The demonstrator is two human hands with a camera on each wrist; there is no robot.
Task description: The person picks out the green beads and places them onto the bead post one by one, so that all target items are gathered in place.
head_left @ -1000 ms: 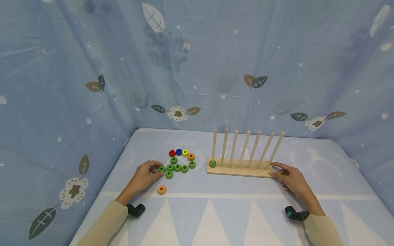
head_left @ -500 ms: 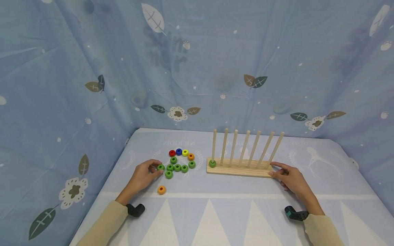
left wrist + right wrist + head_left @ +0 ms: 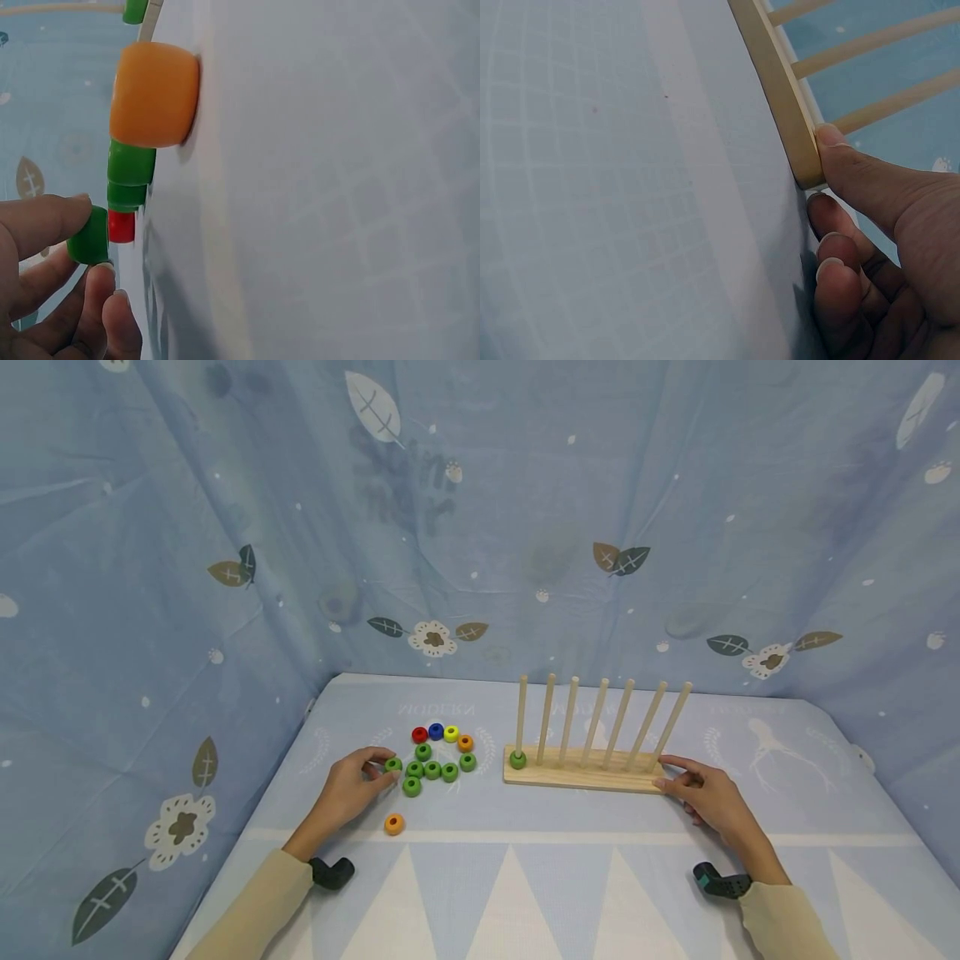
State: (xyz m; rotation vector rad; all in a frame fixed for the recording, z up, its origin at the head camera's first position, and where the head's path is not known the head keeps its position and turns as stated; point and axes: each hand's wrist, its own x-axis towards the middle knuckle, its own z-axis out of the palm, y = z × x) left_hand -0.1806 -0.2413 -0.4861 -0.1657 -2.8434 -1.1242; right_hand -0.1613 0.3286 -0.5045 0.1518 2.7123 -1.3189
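Observation:
My left hand point(image 3: 356, 787) pinches a green bead point(image 3: 88, 238) between thumb and fingertips, just left of a cluster of beads. In the left wrist view this bead sits a little off the table surface. A wooden peg rack point(image 3: 582, 781) with several upright pegs stands to the right, a green bead point(image 3: 517, 760) at the foot of its leftmost peg. My right hand point(image 3: 708, 793) holds the rack's right end; in the right wrist view the thumb point(image 3: 830, 136) presses on the base point(image 3: 784, 105) while the other fingers curl by its end.
Several loose green beads point(image 3: 432, 770) lie between my left hand and the rack. Behind them are red point(image 3: 420, 735), blue point(image 3: 437, 732), yellow point(image 3: 451, 734) and orange beads point(image 3: 466, 743). Another orange bead point(image 3: 394, 824) lies nearer me. A patterned blue curtain point(image 3: 525, 527) hangs behind the table.
The green bead pinched in my left hand has risen slightly, and the hand has shifted a little with it. My right hand and the peg rack have stayed in place.

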